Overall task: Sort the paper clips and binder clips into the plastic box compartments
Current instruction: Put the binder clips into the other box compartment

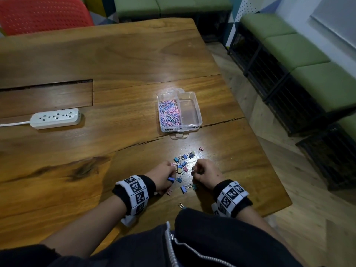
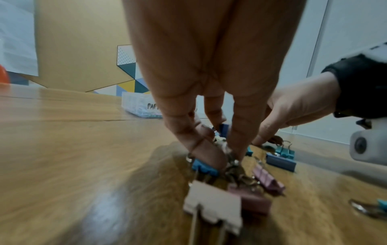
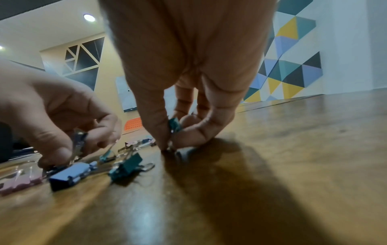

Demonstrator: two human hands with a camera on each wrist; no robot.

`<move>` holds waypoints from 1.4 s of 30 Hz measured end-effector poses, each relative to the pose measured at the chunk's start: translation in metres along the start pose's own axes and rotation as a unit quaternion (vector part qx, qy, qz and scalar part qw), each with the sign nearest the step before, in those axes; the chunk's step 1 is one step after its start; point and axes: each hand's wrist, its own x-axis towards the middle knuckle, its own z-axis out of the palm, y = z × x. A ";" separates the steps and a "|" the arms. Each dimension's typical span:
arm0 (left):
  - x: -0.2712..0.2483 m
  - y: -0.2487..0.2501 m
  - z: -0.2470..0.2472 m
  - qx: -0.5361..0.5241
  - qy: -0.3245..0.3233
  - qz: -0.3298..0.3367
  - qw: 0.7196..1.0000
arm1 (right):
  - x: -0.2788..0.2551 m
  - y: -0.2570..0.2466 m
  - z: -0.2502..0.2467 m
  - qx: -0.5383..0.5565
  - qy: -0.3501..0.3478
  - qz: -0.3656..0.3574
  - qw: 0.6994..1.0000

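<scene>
While both hands work low: the wooden surface (image 1: 119,60) shows knots and long cracks.
Left hand (image 1: 163,177): grip curled round a blue binder clip (image 1: 171,179).
Right hand (image 1: 205,173): grip pinching a teal binder clip (image 3: 175,124).
Binder clips (image 1: 183,164): scattered between the hands.
Plastic box (image 1: 199,114): farther out; paper clips (image 1: 169,112) fill its left compartment.
Room: power strip (image 1: 55,118), red chair (image 1: 44,14), green benches (image 1: 300,49).

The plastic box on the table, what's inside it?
The plastic box has two compartments: the left holds pink and blue paper clips, the right looks empty. What lies beneath the clip pile cannot be seen.
</scene>
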 end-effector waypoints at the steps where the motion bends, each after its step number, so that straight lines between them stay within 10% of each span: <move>1: -0.001 -0.001 0.000 -0.008 0.011 0.005 1.000 | 0.001 0.001 -0.002 0.009 0.002 0.007 1.000; 17: 0.008 0.004 -0.048 -0.246 0.169 -0.023 0.954 | 0.082 -0.054 -0.092 0.227 0.157 0.002 0.961; 26: 0.078 0.057 -0.110 -0.386 0.276 0.009 0.880 | 0.035 -0.006 -0.029 -0.153 -0.037 -0.067 0.985; 35: 0.072 0.040 -0.066 -0.008 0.063 0.068 0.996 | 0.027 -0.002 -0.017 -0.117 0.052 -0.070 0.989; 42: 0.047 0.015 -0.024 0.242 -0.001 0.125 0.962 | 0.027 0.001 -0.024 -0.038 0.003 0.003 0.999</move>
